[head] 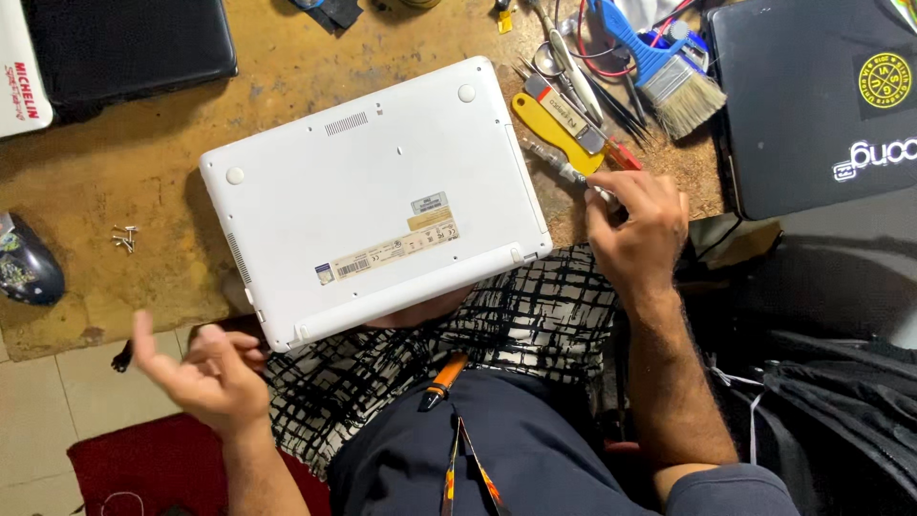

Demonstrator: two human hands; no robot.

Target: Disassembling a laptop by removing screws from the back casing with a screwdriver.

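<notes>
Two hands frame the white laptop [377, 196], which lies bottom-up with its near corner overhanging the workbench's [143, 153] near edge: the left hand [205, 368] hangs open and empty off that edge, fingers loosely spread, while the right hand [635, 229] sits closer, just beside the laptop's right edge, closed around a small tool [564, 170]. The laptop's long axis runs slantwise from near-left to far-right, and pale rectangular stickers [392, 250] sit toward its near edge; farther off lie loose screws [124, 238] at the left, a yellow-handled tool [554, 132], and a blue-handled brush [669, 72] by the far edge.
</notes>
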